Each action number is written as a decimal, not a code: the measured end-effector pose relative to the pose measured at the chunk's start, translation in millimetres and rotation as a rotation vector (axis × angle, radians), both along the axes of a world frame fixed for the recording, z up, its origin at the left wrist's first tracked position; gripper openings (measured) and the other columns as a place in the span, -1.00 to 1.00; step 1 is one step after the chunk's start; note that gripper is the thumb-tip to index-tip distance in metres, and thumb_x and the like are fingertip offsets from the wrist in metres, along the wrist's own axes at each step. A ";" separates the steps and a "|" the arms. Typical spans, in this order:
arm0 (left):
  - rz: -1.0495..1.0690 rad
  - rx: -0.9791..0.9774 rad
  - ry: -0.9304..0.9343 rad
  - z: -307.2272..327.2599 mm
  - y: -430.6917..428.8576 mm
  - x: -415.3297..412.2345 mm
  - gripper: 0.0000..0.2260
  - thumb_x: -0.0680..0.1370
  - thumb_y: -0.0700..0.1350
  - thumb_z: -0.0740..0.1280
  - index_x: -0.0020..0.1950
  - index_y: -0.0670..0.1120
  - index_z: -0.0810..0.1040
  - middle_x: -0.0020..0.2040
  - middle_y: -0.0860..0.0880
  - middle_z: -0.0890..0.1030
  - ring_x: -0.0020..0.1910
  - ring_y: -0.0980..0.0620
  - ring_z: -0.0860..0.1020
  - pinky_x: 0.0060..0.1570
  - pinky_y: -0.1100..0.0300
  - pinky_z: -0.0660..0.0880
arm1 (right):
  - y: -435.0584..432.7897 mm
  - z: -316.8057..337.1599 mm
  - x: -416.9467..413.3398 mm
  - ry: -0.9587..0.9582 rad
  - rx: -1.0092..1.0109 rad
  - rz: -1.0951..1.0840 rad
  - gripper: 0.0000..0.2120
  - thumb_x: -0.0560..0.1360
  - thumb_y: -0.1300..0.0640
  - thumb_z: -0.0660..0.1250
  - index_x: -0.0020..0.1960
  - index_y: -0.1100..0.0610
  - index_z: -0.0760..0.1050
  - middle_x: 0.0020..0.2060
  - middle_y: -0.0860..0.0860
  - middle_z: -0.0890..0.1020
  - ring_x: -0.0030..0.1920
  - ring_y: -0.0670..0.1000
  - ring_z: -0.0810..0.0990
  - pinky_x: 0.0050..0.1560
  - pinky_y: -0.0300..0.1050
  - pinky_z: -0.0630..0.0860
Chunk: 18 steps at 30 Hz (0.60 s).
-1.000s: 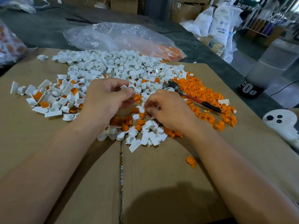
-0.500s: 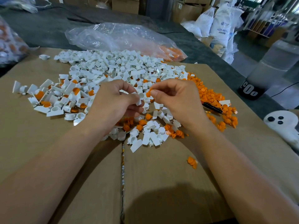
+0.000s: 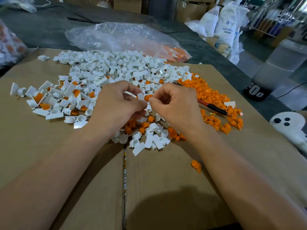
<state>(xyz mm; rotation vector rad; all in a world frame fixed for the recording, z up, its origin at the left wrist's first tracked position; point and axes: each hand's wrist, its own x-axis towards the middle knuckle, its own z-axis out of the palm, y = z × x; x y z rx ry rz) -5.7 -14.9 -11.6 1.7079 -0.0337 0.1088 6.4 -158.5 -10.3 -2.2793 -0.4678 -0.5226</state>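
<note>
so the left hand pinches the stiff little white clip by its flat tab, and the right hand fingers pinch the light, probably slippery orange plug right beside it

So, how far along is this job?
Early days. A small heap of finished pieces lies at the left. The left hand holds a white piece, the right hand an orange plug next to it. A big white pile and loose orange heap remain.
</note>
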 end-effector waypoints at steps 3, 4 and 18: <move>0.007 0.050 -0.035 -1.3 -0.9 -1.1 -0.79 0.42 -0.35 0.41 -0.18 -0.06 0.52 -0.39 -0.11 0.63 -0.40 -0.02 0.64 -0.36 0.14 0.62 | 1.1 0.4 -0.7 0.006 -0.056 -0.002 -0.87 0.42 0.14 0.38 -0.29 0.10 0.52 -0.46 -0.15 0.49 -0.40 -0.09 0.50 -0.33 -0.08 0.49; 0.015 0.058 -0.047 -1.5 -1.3 -1.5 -0.79 0.42 -0.35 0.41 -0.19 -0.04 0.52 -0.41 -0.10 0.62 -0.42 0.01 0.64 -0.36 0.16 0.61 | 1.3 0.5 -0.7 0.011 -0.068 -0.006 -0.87 0.42 0.13 0.38 -0.29 0.12 0.53 -0.46 -0.13 0.50 -0.40 -0.06 0.50 -0.33 -0.06 0.49; 0.018 0.147 -0.200 -2.1 0.8 -4.1 -0.85 0.46 -0.22 0.41 -0.20 0.02 0.55 -0.33 0.05 0.65 -0.42 0.08 0.62 -0.38 0.28 0.58 | 0.2 1.1 -1.6 0.086 0.022 0.082 -0.87 0.43 0.10 0.41 -0.27 0.07 0.51 -0.42 -0.15 0.52 -0.36 -0.13 0.53 -0.30 -0.16 0.49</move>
